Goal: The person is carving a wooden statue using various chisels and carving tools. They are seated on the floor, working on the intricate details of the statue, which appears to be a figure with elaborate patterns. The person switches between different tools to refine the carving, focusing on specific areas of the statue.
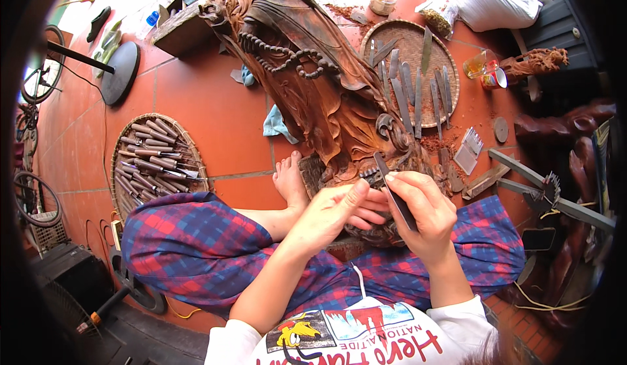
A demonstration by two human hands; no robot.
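My right hand (428,218) is closed around a flat dark file (403,209), which slants across the base of a carved wooden statue (333,123). The file's upper end points away from me, over the carved detail. Beside it, my left hand (330,213) has its fingers stretched out and holds nothing; whether its fingertips touch the wood I cannot tell. The statue, a robed figure with a carved bead string (287,54), leans away from me, its base between my legs. My hands hide part of that base.
To the left lies a round woven tray (204,169) of wooden-handled carving tools. Another woven tray (456,58) at the far right holds several files. Wooden block (183,32), round black stand base (121,74), metal clamp (545,192) and phone (539,239) lie around on the tiles.
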